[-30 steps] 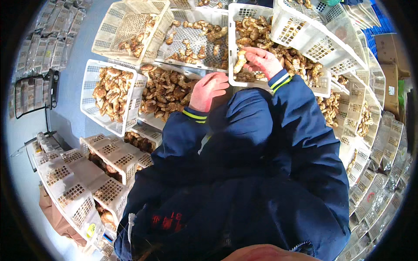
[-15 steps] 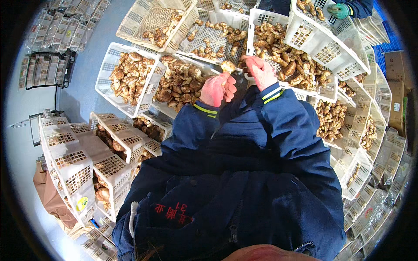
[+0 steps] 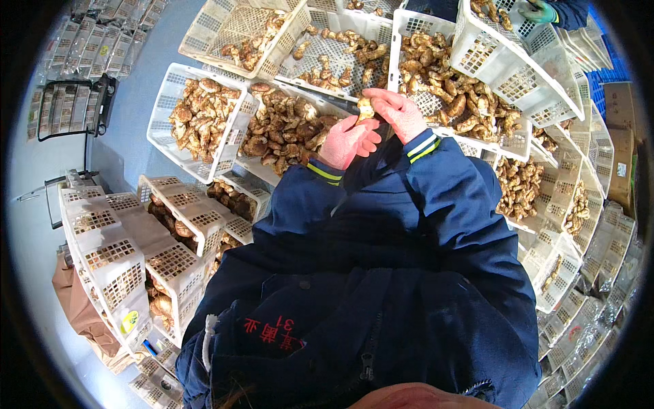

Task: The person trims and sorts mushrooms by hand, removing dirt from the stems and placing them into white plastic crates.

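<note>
Mushroom trimming at the crates

Both hands up front, meeting over one mushroom [image 3: 366,108]. Right hand [image 3: 398,114] pinches it between thumb and fingertips, clamped on the piece. Left hand [image 3: 347,140] sits just below and touching, fingers curled; a dark blade-like tool [image 3: 334,102] runs off to the left from it, so I judge the left is closed on that handle, though the grip itself is partly hidden.

Mushroom is held in the air above the middle white crate [image 3: 269,178], which is heaped with brown mushrooms. More crates fan around: one to the left [image 3: 163,136], two beyond [image 3: 211,31], one to the right [image 3: 409,27]. Empty crates stacked at lower left [image 3: 112,262].

Handling call: light, soft, a bit springy, cap edges bruise and crumble easily. Hold at the stem or across the firm cap centre, light pinch only. Dry-looking surface, so slip risk seems low.

Someone else's gloved hand [image 3: 539,11] works at top right.
</note>
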`<state>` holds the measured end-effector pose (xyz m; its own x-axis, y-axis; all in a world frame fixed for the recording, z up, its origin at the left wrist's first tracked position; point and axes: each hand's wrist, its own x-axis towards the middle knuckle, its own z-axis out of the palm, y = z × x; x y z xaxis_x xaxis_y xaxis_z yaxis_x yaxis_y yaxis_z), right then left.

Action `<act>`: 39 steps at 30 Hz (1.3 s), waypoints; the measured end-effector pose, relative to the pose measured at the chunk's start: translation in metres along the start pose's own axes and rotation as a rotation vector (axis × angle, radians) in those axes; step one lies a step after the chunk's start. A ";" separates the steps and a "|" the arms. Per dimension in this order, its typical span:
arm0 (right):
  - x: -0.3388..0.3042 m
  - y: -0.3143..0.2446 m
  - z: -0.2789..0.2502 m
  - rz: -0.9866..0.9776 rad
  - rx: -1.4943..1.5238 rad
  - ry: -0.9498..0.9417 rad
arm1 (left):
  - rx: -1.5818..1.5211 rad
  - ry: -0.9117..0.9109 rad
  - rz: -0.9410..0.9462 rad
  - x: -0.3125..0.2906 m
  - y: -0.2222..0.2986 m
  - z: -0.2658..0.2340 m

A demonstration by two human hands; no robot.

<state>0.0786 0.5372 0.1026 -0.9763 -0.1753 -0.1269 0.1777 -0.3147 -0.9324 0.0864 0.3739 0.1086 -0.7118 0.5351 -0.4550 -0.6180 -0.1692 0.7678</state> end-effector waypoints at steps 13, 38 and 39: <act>0.000 -0.005 -0.009 0.072 0.193 0.031 | -0.128 0.315 0.234 -0.007 0.011 0.007; -0.003 -0.011 -0.004 0.054 0.214 0.007 | 0.245 0.373 0.534 -0.007 0.004 0.020; -0.001 -0.008 -0.006 0.040 0.294 -0.015 | 0.213 0.341 0.460 -0.011 0.007 0.021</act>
<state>0.0770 0.5455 0.1077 -0.9662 -0.2063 -0.1544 0.2464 -0.5639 -0.7883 0.0965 0.3842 0.1281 -0.9785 0.1449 -0.1468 -0.1662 -0.1321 0.9772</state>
